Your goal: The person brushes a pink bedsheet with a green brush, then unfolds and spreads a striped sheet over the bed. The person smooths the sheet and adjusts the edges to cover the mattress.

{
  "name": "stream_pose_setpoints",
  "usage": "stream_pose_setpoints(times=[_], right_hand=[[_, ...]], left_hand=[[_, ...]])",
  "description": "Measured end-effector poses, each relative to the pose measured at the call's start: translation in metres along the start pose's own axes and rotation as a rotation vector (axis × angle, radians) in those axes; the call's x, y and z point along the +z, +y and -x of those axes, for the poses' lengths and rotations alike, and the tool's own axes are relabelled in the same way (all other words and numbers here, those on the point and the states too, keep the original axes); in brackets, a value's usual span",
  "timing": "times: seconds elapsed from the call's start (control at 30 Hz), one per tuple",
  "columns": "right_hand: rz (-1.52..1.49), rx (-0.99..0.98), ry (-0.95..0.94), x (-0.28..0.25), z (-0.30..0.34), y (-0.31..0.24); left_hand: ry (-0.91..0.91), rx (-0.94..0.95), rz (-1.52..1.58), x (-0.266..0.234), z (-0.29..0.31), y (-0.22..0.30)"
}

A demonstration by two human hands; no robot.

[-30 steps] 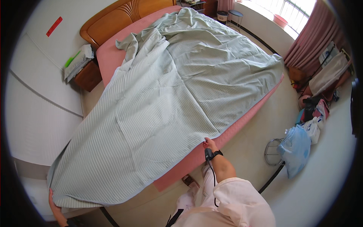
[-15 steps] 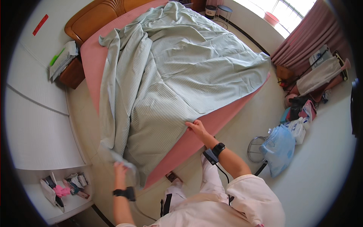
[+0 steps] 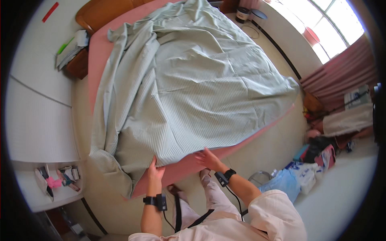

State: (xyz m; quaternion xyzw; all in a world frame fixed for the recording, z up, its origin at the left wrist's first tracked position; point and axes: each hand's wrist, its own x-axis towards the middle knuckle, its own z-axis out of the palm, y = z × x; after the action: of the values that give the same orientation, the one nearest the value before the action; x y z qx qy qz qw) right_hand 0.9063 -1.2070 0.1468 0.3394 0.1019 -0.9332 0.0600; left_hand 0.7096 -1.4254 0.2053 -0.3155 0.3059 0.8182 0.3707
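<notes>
A light green striped bed sheet (image 3: 193, 92) lies in folds over the bed, with thick bunched creases along its left side. Below it shows a pink mattress cover (image 3: 161, 181) at the foot and the left side of the bed. My left hand (image 3: 156, 172) is closed on the sheet's near edge, the fingertips against the fabric. To its right, my right hand (image 3: 210, 160) is at the same edge, its fingers apart over the pink cover and its thumb against the sheet's border. The sheet's near left corner hangs down over the bed's corner.
A wooden headboard (image 3: 94, 18) and a bedside cabinet (image 3: 77, 64) stand at the far left. An open shelf (image 3: 52, 201) with small items is at the near left. Bags (image 3: 281, 182) and a metal-framed stool (image 3: 260, 176) stand on the right, below a pink curtain (image 3: 341, 68).
My left hand has moved right and up from the sheet's loose left corner to its near edge. The sheet's near edge now hangs lower over the pink cover. My right hand's fingers have spread.
</notes>
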Motion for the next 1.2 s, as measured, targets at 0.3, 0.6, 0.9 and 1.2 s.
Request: stream_pose_setpoints(times=[0.3, 0.6, 0.9, 1.2], right_hand=[[-0.199, -0.329, 0.289, -0.045, -0.048, -0.085], [0.356, -1.216, -0.054, 0.161, 0.183, -0.346], [0.397, -0.900, 0.614, -0.054, 0.230, -0.259], [0.434, -0.409, 0.517, -0.234, 0.145, -0.216]], left_hand=[[-0.026, 0.033, -0.192, 0.071, 0.038, -0.010], [-0.342, 0.389, -0.245, 0.245, 0.116, -0.053], [0.240, 0.207, -0.995, 0.115, 0.105, -0.190], [0.385, 0.100, -0.836, -0.042, -0.026, -0.296]])
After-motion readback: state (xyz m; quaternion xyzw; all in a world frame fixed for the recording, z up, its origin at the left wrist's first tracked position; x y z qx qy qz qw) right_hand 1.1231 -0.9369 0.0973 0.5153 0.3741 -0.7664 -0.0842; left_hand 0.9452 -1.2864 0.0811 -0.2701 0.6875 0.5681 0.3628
